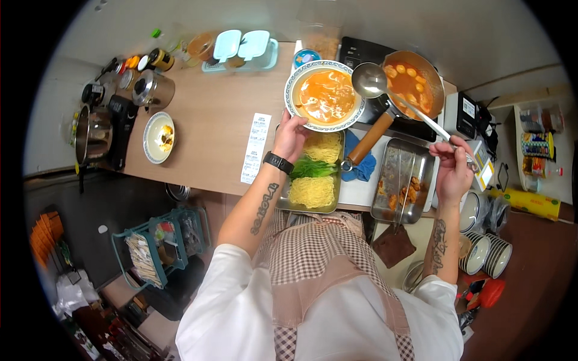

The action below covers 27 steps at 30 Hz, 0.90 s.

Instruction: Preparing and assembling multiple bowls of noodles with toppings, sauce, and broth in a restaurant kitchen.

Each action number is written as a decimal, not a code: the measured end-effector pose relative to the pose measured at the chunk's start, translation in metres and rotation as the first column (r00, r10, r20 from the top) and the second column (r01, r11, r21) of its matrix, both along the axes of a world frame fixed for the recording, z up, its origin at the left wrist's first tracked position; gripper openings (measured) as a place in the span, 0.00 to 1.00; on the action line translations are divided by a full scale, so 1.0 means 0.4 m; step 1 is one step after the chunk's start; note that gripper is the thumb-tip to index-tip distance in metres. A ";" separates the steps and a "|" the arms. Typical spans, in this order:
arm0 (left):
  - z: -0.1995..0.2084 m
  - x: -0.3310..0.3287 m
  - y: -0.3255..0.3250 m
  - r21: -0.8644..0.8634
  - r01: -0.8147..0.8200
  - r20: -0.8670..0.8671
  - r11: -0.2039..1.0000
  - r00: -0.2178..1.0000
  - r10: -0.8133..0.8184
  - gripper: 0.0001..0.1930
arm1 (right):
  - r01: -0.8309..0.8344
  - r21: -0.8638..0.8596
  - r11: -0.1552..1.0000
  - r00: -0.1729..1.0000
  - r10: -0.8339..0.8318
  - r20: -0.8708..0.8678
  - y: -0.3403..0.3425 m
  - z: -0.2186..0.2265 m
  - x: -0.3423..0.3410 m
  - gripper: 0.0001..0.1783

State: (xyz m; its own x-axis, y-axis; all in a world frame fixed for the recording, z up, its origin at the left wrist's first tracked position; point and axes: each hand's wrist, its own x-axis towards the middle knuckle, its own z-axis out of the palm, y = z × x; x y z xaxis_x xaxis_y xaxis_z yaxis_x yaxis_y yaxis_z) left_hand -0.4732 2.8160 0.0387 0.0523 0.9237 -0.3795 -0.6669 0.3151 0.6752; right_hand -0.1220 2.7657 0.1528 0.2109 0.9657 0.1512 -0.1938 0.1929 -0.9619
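- Left hand (291, 137): grasping a patterned-rim bowl (290, 93) at the near-left edge, thumb at the rim; the remaining fingers are partly hidden.
- Bowl position: beyond the tray of noodles, to the left of the pan; contains orange soup (325, 96) with pale streaks. Whether the bowl is lifted or supported from below cannot be determined.
- Right hand (454, 171): fingers closed on the handle of a long metal ladle (369, 80).
- Ladle position: handle crosses in front of the pan; its head lies between pan and bowl, overlapping the bowl's right rim in view. Contact with the rim cannot be confirmed.
- Pan (439, 78): seated on a black cooker (361, 51); holds red-orange broth with round pale pieces. Its wooden handle (371, 139) points toward the wearer.
- Noodle tray (307, 210): metal; carries two portions of yellow noodles (312, 191) with leafy greens (313, 168) between them.
- Blue cloth (363, 167): located between the two metal trays, partly beneath the pan handle.
- Second tray (385, 171): holds orange-brown food pieces.
- Desk (211, 120), left section: carries a printed paper slip (256, 147) and a smaller white bowl (150, 135) with food residue.
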 end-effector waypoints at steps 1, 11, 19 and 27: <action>-0.005 -0.021 -0.012 -0.002 -0.020 -0.001 1.000 1.000 0.020 0.26 | 0.010 -0.023 1.000 1.000 -0.010 -0.001 -0.006 0.003 -0.031 0.17; -0.032 -0.278 -0.143 0.005 -0.199 -0.019 0.980 0.980 0.199 0.29 | -0.168 -0.133 0.977 0.986 0.165 -0.035 -0.038 -0.052 -0.379 0.17; -0.117 -0.501 -0.190 -0.049 -0.317 0.075 0.947 0.945 0.320 0.31 | -0.290 -0.206 0.935 0.956 0.293 -0.018 -0.035 -0.113 -0.597 0.17; -0.217 -0.655 -0.166 -0.045 -0.358 0.058 0.933 0.931 0.360 0.30 | -0.322 -0.238 0.916 0.943 0.334 0.008 -0.038 -0.146 -0.740 0.16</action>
State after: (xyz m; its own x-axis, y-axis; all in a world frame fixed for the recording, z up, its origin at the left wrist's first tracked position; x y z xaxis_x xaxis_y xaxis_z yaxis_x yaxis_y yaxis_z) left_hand -0.7351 2.7496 -0.0481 -0.2551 0.8724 -0.4169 -0.7809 0.0683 0.6209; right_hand -0.4180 2.7507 0.0944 -0.1255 0.9887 -0.0817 -0.1617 -0.1016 -0.9816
